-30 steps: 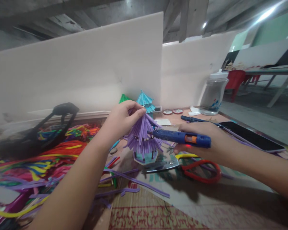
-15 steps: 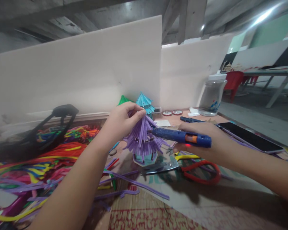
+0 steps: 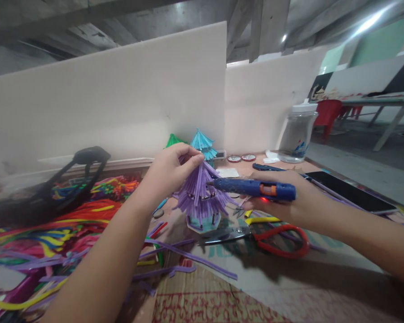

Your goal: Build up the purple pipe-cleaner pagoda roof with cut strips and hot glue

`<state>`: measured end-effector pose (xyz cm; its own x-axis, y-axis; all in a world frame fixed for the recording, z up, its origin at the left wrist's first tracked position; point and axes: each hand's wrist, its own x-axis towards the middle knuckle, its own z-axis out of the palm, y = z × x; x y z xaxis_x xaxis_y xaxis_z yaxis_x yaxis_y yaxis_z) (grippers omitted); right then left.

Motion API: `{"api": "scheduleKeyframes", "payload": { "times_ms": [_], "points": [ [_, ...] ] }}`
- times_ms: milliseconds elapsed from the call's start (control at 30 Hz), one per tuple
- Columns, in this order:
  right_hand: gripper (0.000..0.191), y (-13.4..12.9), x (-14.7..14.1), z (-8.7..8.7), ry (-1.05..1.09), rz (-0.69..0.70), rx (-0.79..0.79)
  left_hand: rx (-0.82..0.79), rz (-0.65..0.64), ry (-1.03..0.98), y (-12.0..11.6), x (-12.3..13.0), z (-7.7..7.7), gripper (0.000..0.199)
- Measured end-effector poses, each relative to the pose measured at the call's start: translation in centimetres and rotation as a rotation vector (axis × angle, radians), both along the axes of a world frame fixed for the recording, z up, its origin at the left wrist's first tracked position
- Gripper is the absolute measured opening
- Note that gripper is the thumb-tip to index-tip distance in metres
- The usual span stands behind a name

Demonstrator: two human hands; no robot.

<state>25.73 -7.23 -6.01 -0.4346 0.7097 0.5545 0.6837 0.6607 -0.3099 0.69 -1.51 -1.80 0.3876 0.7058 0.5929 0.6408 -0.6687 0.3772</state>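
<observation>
Pagoda of purple pipe cleaners stands centrally, its peak pinched by the left hand's thumb and fingers. At its three o'clock, the right hand grasps a blue hot-glue gun, nozzle against the upper roof. Red-handled scissors lie towards four o'clock.

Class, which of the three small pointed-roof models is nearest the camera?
The purple strip-roofed model, its peak pinched by the left hand; the green one and light-blue one stand behind.
</observation>
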Motion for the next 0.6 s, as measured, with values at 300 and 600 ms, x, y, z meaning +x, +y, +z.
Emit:
{"api": "scheduleKeyframes", "payload": {
  "times_ms": [300, 600],
  "points": [
    [0.031, -0.09, -0.2, 0.26, -0.016, 0.108, -0.033, -0.016, -0.004, -0.009, 0.12, -0.09, 0.03, 0.023],
    [0.03, -0.23, -0.16, 0.11, 0.004, 0.106, -0.132, -0.024, -0.01, -0.027, -0.03, 0.0, 0.16, 0.023]
  ]
}}
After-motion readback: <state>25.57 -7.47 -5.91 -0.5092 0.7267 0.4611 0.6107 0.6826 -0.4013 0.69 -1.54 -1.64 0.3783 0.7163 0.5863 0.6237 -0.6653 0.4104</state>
